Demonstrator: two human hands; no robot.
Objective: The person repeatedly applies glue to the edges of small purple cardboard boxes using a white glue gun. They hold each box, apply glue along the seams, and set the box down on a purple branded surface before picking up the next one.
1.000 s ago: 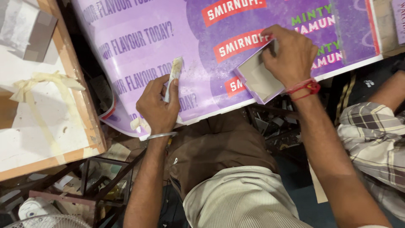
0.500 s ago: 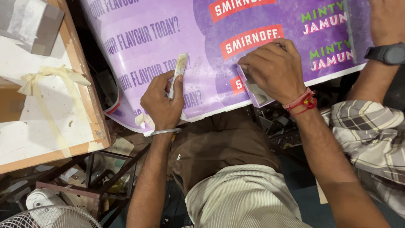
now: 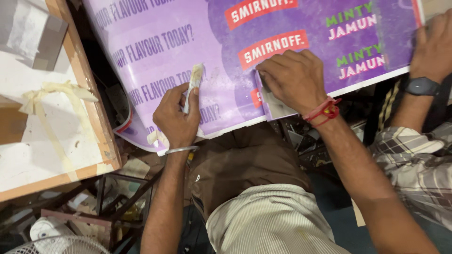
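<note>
A large purple printed poster lies on a board in front of me, its white lower edge over my lap. My left hand grips a pale flat scraper upright against the poster and wears a thin metal bangle. My right hand, with a red thread at the wrist, presses down on a peeled-back flap of the poster's sheet near the lower edge. Another person's hand, wearing a dark watch, rests on the poster's right edge.
A wooden-framed white board with strips of pale tape stands at the left. Below it are metal frames, scraps and a white fan grille. The other person's checked garment is at the right.
My right hand has moved left and down, flattening the flap against the poster. The other person's hand has come into view at the right edge. My left hand stays on the scraper.
</note>
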